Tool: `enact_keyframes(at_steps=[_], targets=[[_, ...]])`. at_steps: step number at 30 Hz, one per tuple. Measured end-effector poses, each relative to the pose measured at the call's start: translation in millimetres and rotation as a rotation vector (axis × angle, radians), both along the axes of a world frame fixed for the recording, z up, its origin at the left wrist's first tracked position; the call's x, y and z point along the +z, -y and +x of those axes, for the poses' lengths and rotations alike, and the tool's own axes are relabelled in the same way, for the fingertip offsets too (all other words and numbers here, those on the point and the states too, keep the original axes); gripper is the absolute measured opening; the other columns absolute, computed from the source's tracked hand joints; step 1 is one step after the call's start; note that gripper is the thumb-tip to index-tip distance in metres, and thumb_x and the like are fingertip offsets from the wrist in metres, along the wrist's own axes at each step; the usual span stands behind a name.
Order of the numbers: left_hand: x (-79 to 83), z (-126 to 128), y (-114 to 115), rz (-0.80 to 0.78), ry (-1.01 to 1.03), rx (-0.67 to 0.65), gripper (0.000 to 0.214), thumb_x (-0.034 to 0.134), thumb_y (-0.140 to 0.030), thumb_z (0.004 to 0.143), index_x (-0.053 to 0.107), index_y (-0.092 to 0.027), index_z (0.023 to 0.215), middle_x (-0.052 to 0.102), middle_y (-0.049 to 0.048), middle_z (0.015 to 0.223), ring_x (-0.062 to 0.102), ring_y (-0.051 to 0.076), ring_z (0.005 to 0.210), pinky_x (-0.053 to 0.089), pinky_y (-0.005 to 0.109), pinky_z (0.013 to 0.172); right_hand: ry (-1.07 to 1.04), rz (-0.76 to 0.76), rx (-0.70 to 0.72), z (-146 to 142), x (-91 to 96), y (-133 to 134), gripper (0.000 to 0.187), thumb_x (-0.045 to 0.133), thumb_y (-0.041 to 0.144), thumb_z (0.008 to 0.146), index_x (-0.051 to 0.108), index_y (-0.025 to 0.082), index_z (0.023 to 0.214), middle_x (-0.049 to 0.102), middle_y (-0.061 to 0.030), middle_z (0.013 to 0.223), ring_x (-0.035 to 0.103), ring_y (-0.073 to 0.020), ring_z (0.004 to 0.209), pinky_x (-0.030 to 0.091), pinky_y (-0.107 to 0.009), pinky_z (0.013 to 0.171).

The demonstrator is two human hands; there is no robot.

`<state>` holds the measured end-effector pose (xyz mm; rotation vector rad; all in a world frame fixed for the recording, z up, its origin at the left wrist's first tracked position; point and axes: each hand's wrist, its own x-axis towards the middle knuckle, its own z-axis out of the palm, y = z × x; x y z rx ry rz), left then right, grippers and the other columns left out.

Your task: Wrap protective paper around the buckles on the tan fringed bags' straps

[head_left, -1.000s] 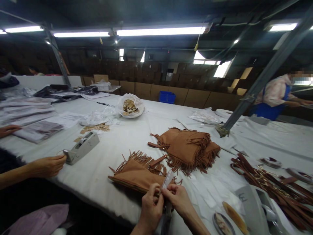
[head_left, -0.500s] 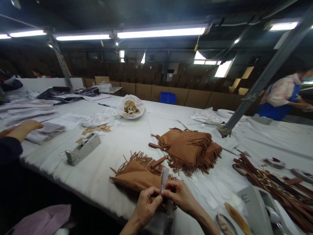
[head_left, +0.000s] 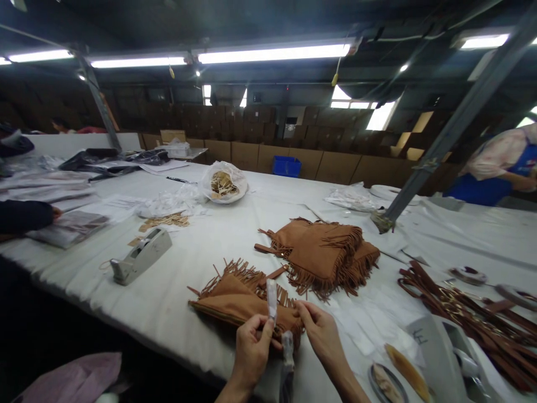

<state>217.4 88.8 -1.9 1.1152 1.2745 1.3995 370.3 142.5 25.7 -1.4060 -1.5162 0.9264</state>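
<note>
The left hand (head_left: 251, 350) is pinching a pale strip (head_left: 272, 299) upright between thumb and fingers, while the right hand (head_left: 321, 336) is hovering just beside it, fingers loosely curled and holding nothing I can make out. Both are working over the near fringed bag (head_left: 237, 299) at the table's (head_left: 197, 252) near edge. The strip may be curling and sticking to itself or catching the fringe. Farther off, a stack of bags (head_left: 323, 254) is lying, with a tape dispenser (head_left: 140, 254) to the left.

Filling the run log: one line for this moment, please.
left hand: pinches white strip | right hand: open, beside fringed bag | table
</note>
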Motion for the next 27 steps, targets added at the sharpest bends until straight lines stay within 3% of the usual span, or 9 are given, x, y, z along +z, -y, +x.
enact_keyframes(at_steps=[4,9,13,17,20,24,27], targets=[[-12.1,5.8,-0.1,0.09,-0.17,0.057,0.028,0.049,-0.04,0.089,0.062,-0.017,0.081,0.064,0.0033,0.07,0.066,0.016,0.057,0.05,0.023,0.054,-0.117,-0.078,0.009,-6.9,4.3,17.9,0.047,0.062,0.054,0.072,0.07,0.016,0.098,0.073,-0.0083,0.082,0.067,-0.026,0.078,0.054,-0.035,0.07],[-17.0,-0.1,3.9,0.247,-0.386,0.05,0.031,0.041,-0.033,0.093,0.066,-0.019,0.083,0.066,0.007,0.076,0.063,0.018,0.071,0.048,0.028,0.068,-0.217,-0.139,0.18,-31.7,3.5,24.7,0.047,0.066,0.049,0.07,0.068,0.014,0.101,0.072,-0.0066,0.082,0.066,-0.0228,0.075,0.053,-0.033,0.069],[-13.4,-8.0,5.9,0.193,-0.37,0.012,0.034,0.041,-0.035,0.093,0.067,-0.02,0.077,0.068,0.0077,0.075,0.063,0.019,0.07,0.047,0.027,0.067,-0.318,-0.177,0.218,-42.3,-3.4,18.8,0.047,0.074,0.047,0.064,0.066,0.013,0.097,0.07,-0.0063,0.077,0.064,-0.0219,0.072,0.052,-0.033,0.068],[-16.0,-12.8,-0.8,0.075,-0.182,0.002,0.039,0.046,-0.047,0.089,0.06,-0.019,0.066,0.064,0.0047,0.059,0.061,0.017,0.053,0.046,0.026,0.053,-0.424,-0.203,0.254,-49.6,-8.6,12.7,0.043,0.075,0.049,0.064,0.06,0.017,0.089,0.066,-0.0041,0.074,0.062,-0.0196,0.07,0.05,-0.029,0.063],[-14.0,-18.6,-5.9,0.001,0.062,-0.087,0.04,0.053,-0.054,0.084,0.054,-0.019,0.065,0.06,0.0001,0.05,0.057,0.013,0.04,0.042,0.022,0.042,-0.57,-0.269,0.354,-55.6,-7.6,9.4,0.043,0.076,0.046,0.066,0.053,0.021,0.092,0.063,0.0005,0.071,0.059,-0.0147,0.064,0.046,-0.023,0.056],[-0.3,-31.1,-7.3,-0.029,0.31,-0.167,0.039,0.066,-0.051,0.076,0.047,-0.018,0.067,0.059,-0.0034,0.053,0.054,0.009,0.034,0.038,0.016,0.035,-0.764,-0.344,0.517,-64.7,0.4,9.9,0.055,0.075,0.042,0.068,0.045,0.024,0.111,0.06,0.0017,0.078,0.057,-0.0112,0.059,0.041,-0.019,0.049],[7.7,-41.7,-6.5,-0.017,0.482,-0.207,0.043,0.074,-0.046,0.071,0.04,-0.022,0.079,0.058,-0.0077,0.055,0.051,0.007,0.031,0.036,0.013,0.032,-0.788,-0.386,0.644,-71.0,10.4,14.9,0.069,0.072,0.041,0.072,0.034,0.027,0.128,0.059,0.0026,0.082,0.055,-0.0093,0.047,0.04,-0.02,0.044]])
